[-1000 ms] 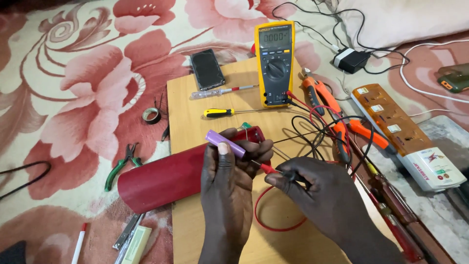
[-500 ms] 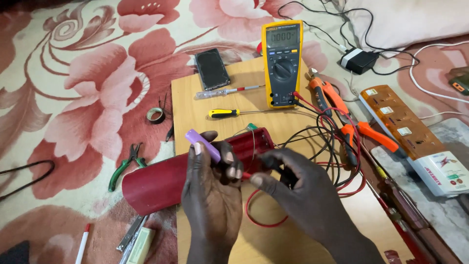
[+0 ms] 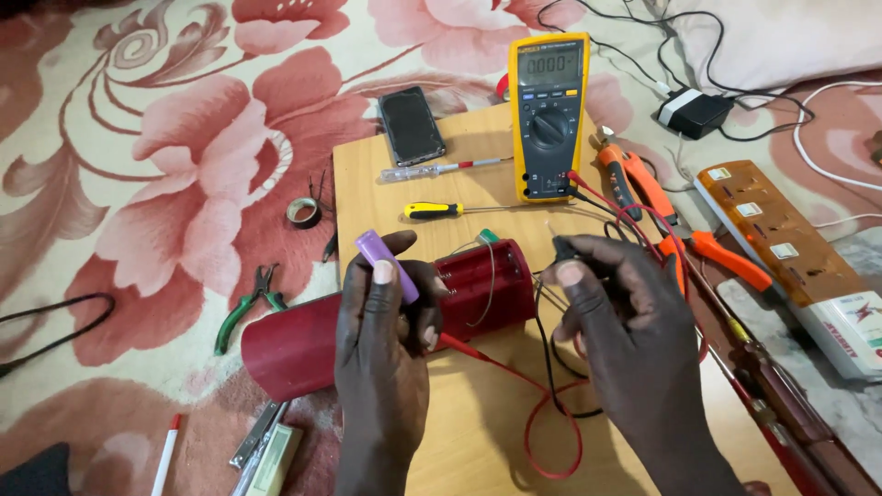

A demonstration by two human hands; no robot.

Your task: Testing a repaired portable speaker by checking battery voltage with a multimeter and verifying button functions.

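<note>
left hand (image 3: 381,335) grip closed on purple battery (image 3: 387,265); right hand (image 3: 625,331) pinching black probe (image 3: 568,250).

Left hand (image 3: 381,340) grips a purple battery (image 3: 387,265) and the red probe (image 3: 459,346) over the red tube (image 3: 367,321). Right hand (image 3: 625,340) pinches the black probe (image 3: 565,248). Yellow meter (image 3: 548,115) sits upright on the wooden board (image 3: 459,432), wires tangled between.
</note>
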